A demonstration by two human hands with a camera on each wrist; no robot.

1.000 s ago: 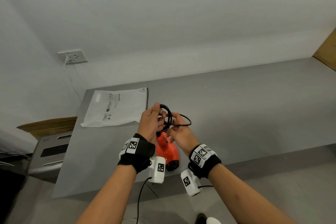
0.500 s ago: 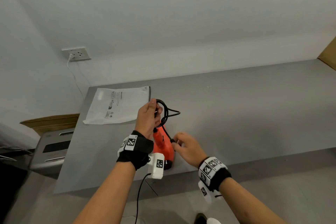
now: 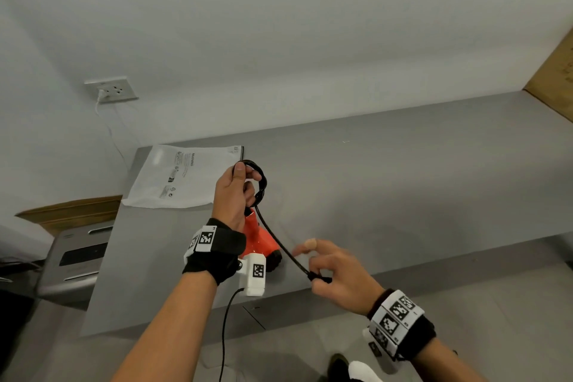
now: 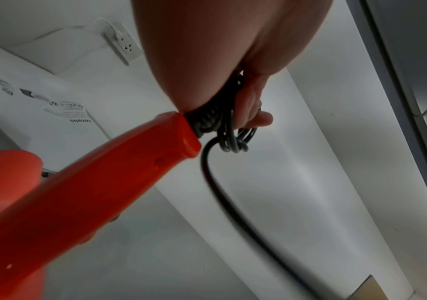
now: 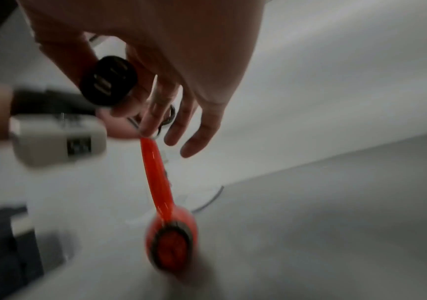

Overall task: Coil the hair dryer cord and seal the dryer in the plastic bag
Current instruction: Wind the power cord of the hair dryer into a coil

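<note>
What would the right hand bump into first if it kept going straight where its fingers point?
Probably the orange hair dryer: the right hand, pinching the plug, points its free fingers up-left toward the dryer on the table. Depth is unclear, so it might pass above.

We saw the left hand (image 3: 233,195) gripping the coiled cord (image 3: 259,183) above the orange hair dryer (image 3: 259,240), which seemed to rest on the grey surface (image 3: 403,183). The right hand (image 3: 336,276) pinched the plug (image 3: 321,278). The plastic bag (image 3: 183,177) lay flat beyond.
</note>
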